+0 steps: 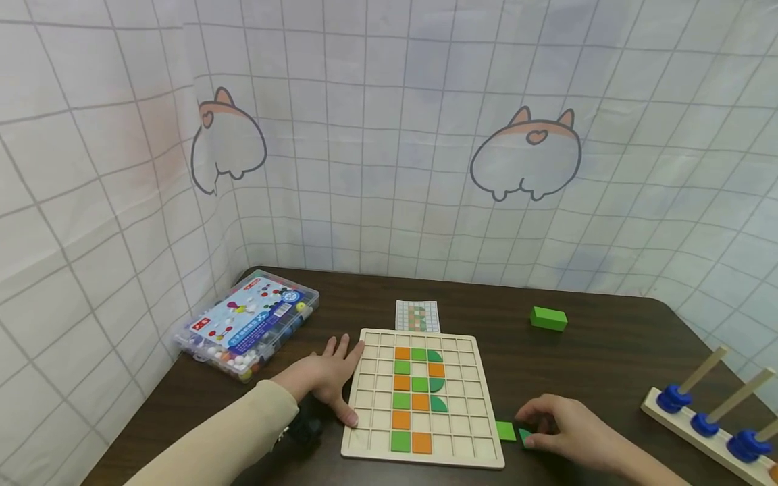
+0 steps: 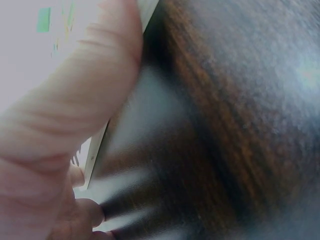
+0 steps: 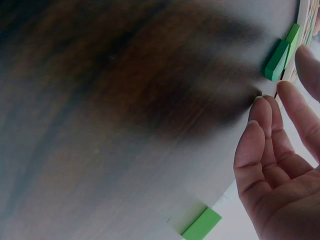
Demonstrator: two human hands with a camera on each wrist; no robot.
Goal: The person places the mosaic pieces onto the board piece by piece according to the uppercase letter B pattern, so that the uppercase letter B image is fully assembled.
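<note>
A wooden grid board (image 1: 464, 432) lies on the table, with several orange square tiles (image 1: 401, 420), light green square tiles (image 1: 400, 441) and dark green rounded tiles (image 1: 437, 403) in its cells. My left hand (image 1: 328, 374), fingers spread, rests against the board's left edge, thumb on the rim. To the board's right, my right hand (image 1: 568, 428) is at a loose dark green tile (image 1: 525, 437), thumb and forefinger apart around it. In the right wrist view that dark green tile (image 3: 276, 61) stands just past the fingertips, beside a loose light green tile (image 3: 291, 42).
Behind the board lies a small pattern card (image 1: 417, 316). A clear plastic case of coloured beads (image 1: 249, 324) sits at left. A green block (image 1: 548, 318) stands at back right. At far right is a wooden peg stand (image 1: 705, 425) with blue rings.
</note>
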